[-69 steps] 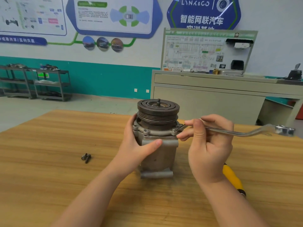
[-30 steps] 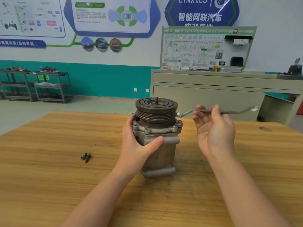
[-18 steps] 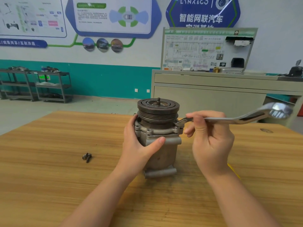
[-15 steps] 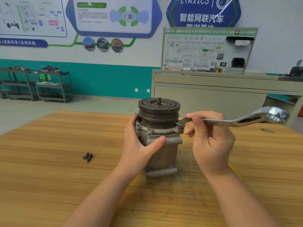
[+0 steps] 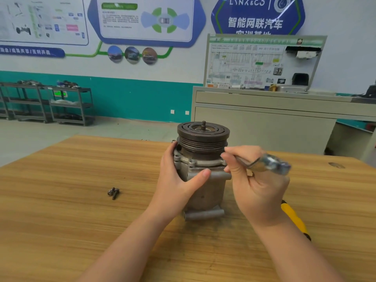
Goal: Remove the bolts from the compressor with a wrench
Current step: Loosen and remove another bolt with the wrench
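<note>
The compressor [image 5: 203, 169] stands upright on the wooden worktop [image 5: 61, 220], a little above the middle of the frame, with its dark grooved pulley on top. The left hand [image 5: 177, 180] holds the left side of its body, and the thumb lies across the front. The right hand [image 5: 258, 180] has its fingers curled around the wrench [image 5: 264, 163], which it holds at the right edge of the compressor flange; the free end of the wrench is blurred. Two loose bolts [image 5: 113, 193] lie together on the worktop, well apart to the left. A yellow handle [image 5: 295, 220] shows partly behind the right forearm.
</note>
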Demonstrator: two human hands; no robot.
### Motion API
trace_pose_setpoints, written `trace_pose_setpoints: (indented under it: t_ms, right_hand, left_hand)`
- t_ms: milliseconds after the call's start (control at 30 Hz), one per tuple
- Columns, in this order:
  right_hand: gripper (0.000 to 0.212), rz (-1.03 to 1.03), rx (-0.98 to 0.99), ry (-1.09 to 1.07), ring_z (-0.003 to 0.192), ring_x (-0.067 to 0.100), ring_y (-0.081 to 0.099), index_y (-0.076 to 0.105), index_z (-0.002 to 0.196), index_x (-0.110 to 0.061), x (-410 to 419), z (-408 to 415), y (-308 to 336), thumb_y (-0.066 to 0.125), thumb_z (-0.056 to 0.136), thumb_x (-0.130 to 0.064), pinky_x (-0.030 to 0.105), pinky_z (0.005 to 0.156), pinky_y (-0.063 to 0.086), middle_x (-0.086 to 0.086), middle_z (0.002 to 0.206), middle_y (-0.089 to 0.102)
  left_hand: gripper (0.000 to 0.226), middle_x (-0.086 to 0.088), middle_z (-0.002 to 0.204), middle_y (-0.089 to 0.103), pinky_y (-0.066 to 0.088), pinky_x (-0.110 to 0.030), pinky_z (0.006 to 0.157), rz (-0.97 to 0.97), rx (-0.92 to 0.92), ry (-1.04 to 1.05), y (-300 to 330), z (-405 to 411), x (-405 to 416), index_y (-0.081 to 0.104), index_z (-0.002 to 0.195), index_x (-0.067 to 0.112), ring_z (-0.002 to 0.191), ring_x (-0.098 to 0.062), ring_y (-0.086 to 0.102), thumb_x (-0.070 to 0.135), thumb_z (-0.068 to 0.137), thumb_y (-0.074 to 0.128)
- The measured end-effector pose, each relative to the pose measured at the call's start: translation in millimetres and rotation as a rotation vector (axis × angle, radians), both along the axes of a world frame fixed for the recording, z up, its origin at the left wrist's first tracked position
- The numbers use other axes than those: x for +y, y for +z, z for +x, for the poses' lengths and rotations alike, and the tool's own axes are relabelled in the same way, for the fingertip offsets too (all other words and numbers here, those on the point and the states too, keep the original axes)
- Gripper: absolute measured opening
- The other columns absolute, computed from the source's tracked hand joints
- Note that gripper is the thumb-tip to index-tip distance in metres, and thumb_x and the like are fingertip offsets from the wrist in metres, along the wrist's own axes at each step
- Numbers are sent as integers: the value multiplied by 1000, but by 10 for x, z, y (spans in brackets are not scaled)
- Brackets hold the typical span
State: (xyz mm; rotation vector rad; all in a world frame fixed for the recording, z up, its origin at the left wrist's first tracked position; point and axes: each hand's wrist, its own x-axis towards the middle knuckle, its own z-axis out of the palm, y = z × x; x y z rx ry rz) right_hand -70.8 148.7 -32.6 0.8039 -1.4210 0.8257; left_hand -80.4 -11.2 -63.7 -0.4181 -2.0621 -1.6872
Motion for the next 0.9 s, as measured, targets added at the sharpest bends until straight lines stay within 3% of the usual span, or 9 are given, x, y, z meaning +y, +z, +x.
trace_pose_setpoints:
  t_ms: [67, 167, 300, 400, 433, 567, 667, 767, 900]
  right_hand:
    - [18, 21, 29, -83, 69, 17, 66, 71, 89, 2, -45, 18, -31, 67, 90, -16, 23, 65, 54, 10, 79, 68]
    - [12, 103, 52, -128, 74, 18, 66, 72, 87, 7, -109, 29, -68, 76, 81, -3, 22, 71, 55, 12, 82, 69]
    - [30, 2, 52, -90, 74, 14, 60, 69, 86, 2, -124, 3, -86, 56, 98, -22, 16, 75, 49, 11, 79, 66]
    - [28, -364, -119, 237, 55, 15, 53, 58, 91, -30, -146, 4, -34, 35, 105, -33, 22, 57, 45, -1, 76, 62]
    - [28, -481, -173, 349, 48, 15, 50, 53, 88, -32, -143, -4, -2, 32, 105, -30, 21, 51, 42, -4, 74, 62]
    - [28, -900, -623, 729, 38, 15, 46, 44, 82, -14, 81, -161, 150, 31, 106, -22, 15, 43, 35, 3, 61, 63]
    - [31, -1017, -975, 1026, 41, 15, 51, 48, 81, -12, 262, -258, 224, 33, 105, -23, 16, 40, 38, 9, 63, 63]
    - [31, -995, -920, 1051, 47, 16, 58, 49, 81, -10, 268, -250, 227, 33, 106, -22, 18, 44, 45, 11, 65, 67]
    - [26, -875, -687, 787, 46, 15, 59, 46, 86, -13, 164, -149, 249, 35, 106, -22, 21, 46, 47, 7, 66, 68]
  left_hand:
    - [96, 9, 147, 42, 36, -41, 115, 19, 2, -11, 3, 4, 2, 27, 142, 44, 135, -7, 41, 51, 65, 84]
    - [85, 16, 141, 44, 39, -34, 113, 28, 18, 13, 10, 10, 20, 28, 127, 57, 131, 3, 42, 58, 59, 78]
    - [96, 9, 143, 46, 39, -38, 113, 12, 18, 5, -1, -9, 2, 29, 141, 44, 133, -5, 44, 58, 60, 77]
    - [101, 14, 145, 44, 38, -38, 114, -7, 5, -2, -3, -1, -16, 26, 147, 38, 133, -2, 42, 61, 62, 75]
    - [100, 15, 145, 43, 38, -37, 114, -9, -1, -2, 0, 4, -13, 25, 146, 40, 133, 0, 41, 61, 63, 76]
    - [95, 16, 145, 41, 37, -33, 114, -5, -11, 8, 14, 4, -2, 24, 145, 41, 132, 2, 40, 53, 69, 79]
    - [95, 17, 145, 40, 36, -30, 113, -9, -11, 5, 13, 4, -12, 24, 144, 42, 131, 4, 38, 56, 68, 78]
    - [96, 18, 145, 40, 35, -21, 107, -13, -10, 1, 4, -14, -23, 23, 143, 44, 130, 7, 37, 58, 66, 79]
    - [97, 21, 146, 37, 32, -11, 99, -17, -14, -10, -9, -24, -38, 21, 144, 46, 129, 10, 35, 61, 66, 78]
